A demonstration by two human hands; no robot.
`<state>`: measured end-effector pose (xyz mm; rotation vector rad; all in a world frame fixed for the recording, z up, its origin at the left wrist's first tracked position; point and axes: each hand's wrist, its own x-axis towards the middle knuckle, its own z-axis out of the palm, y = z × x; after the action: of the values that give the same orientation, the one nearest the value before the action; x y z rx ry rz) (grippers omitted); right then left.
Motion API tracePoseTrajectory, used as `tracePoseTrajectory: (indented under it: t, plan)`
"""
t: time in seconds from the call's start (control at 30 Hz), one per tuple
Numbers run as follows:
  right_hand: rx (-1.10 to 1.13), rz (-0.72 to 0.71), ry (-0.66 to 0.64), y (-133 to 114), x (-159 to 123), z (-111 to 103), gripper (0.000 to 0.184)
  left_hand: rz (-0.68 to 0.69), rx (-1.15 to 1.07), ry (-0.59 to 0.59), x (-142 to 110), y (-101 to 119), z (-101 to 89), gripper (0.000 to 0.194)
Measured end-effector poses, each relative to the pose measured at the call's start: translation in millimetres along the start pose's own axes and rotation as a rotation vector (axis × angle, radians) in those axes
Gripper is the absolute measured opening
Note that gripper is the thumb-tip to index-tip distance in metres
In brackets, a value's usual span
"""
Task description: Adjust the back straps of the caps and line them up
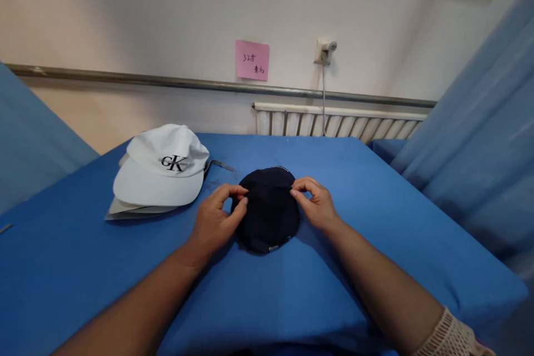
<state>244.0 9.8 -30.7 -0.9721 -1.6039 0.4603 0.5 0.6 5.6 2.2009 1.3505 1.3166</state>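
A soft, round dark navy cap (269, 211) lies on the blue-covered table in front of me. On its left side, my left hand (219, 217) pinches the fabric between thumb and fingers. My right hand (316, 201) grips the upper right edge of the same cap with its fingertips. Small pale marks show along the cap's near rim and its far rim. No brim can be made out on it. To the left of my left hand rests a white baseball cap (161, 169) with dark lettering, stacked over other brims.
A blue cloth (375, 267) covers the table. A dark strap (221, 164) sticks out from the stacked caps. Behind the table are a radiator (292, 122), a metal rail (187, 82), a pink note (252, 60) and a plugged socket (324, 52). Blue curtains (479, 139) hang at both sides.
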Motion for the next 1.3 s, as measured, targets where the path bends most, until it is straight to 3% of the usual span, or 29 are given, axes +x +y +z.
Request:
tracePoseTrajectory:
  t: [0.2,0.3,0.4,0.57,0.77,0.87,1.03,1.17,1.3]
  plan:
    - [0.099,0.182,0.154,13.9,1.1,-3.5,0.014,-0.057,-0.015,0.103,2.3,-1.3,-10.0,0.022]
    - [0.107,0.210,0.150,16.6,-1.4,-2.4,0.016,-0.148,0.027,0.100,9.3,-8.9,-17.5,0.028]
    - [0.082,0.173,0.073,14.1,-4.9,-1.4,0.016,-0.225,0.085,-0.030,16.8,-21.2,-26.5,0.032]
    - [0.013,0.112,-0.035,6.4,-8.6,-0.1,0.024,-0.303,0.181,-0.395,20.3,-39.5,-39.0,0.038]
    - [0.005,0.097,-0.029,4.9,-7.9,1.9,0.018,-0.417,0.101,-0.564,17.4,-43.1,-34.8,0.037]
    - [0.052,0.214,0.070,19.5,-5.5,2.3,0.019,-0.425,0.014,-0.591,16.6,-45.5,-30.7,0.031]
    - [0.045,0.598,0.204,59.2,4.1,1.5,0.021,-0.445,-0.043,-0.518,18.1,-52.2,-31.9,0.028]
    - [0.038,0.734,0.209,78.7,23.1,5.8,0.023,-0.438,-0.032,-0.452,20.8,-57.3,-35.6,0.027]
    - [0.092,0.812,0.147,81.3,43.8,14.8,0.027,-0.407,-0.021,-0.433,21.5,-60.8,-36.1,0.024]
